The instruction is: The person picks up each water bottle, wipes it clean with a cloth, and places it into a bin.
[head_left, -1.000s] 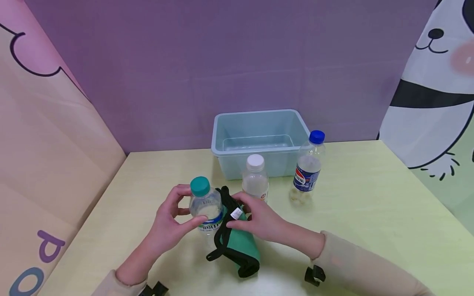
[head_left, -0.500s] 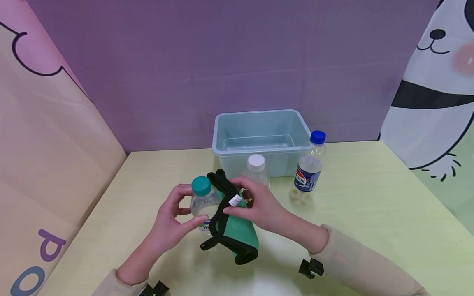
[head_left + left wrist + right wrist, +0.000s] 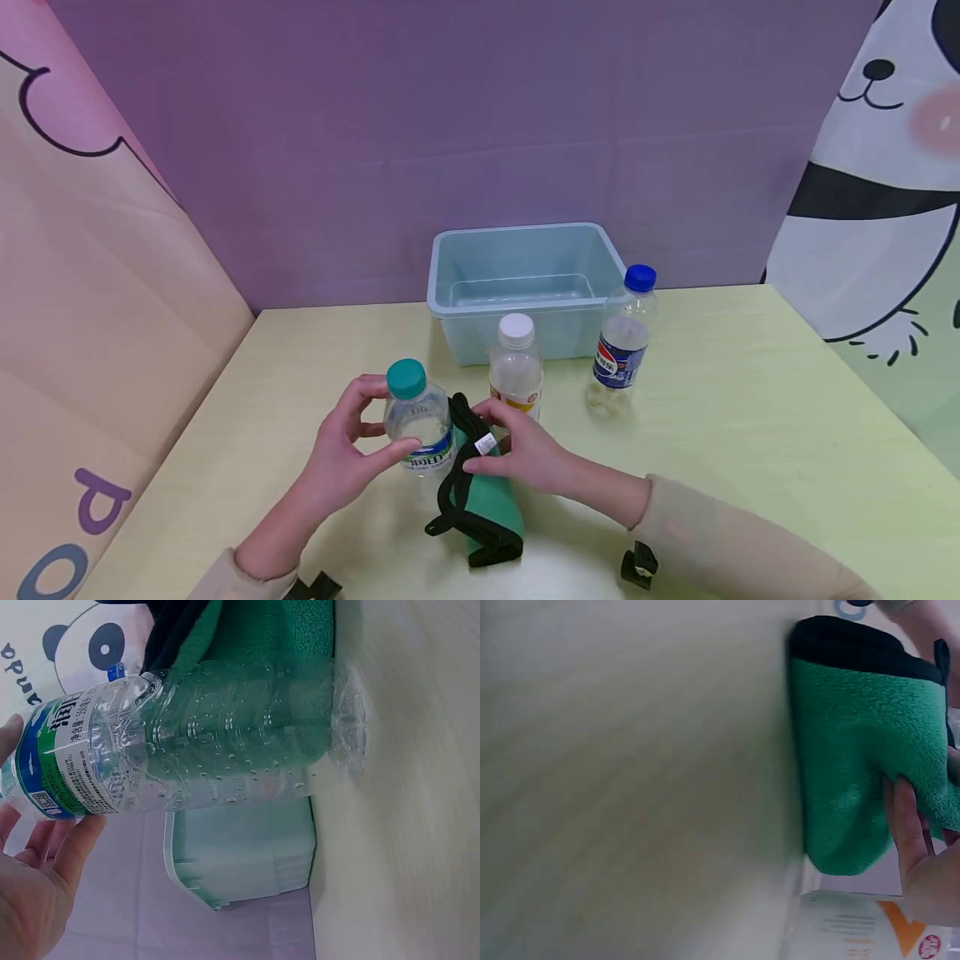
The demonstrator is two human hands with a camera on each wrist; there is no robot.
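Note:
My left hand (image 3: 348, 442) grips a clear plastic bottle (image 3: 225, 735) around its label, thumb on one side and fingers on the other. The bottle stands upright on the table, capped with a teal lid (image 3: 406, 379); drops show on its wall in the left wrist view. In my right hand (image 3: 528, 450) is a folded green towel (image 3: 862, 742) with black edging and a small white tag (image 3: 485, 443). Thumb and fingers pinch the cloth near its upper part. The towel sits close against the bottle's right side, and its lower folded end hangs near the tabletop.
Just behind my right hand stands a white-capped bottle (image 3: 516, 367). A blue-capped bottle with a Pepsi label (image 3: 618, 354) is farther right. At the back of the table (image 3: 750, 417), a light blue plastic bin (image 3: 525, 312) stands before a purple backdrop (image 3: 450, 125).
My right hand rose with the towel half a second ago, covering part of the bottle, and has come back down lower, showing the label again. My left hand stays in place.

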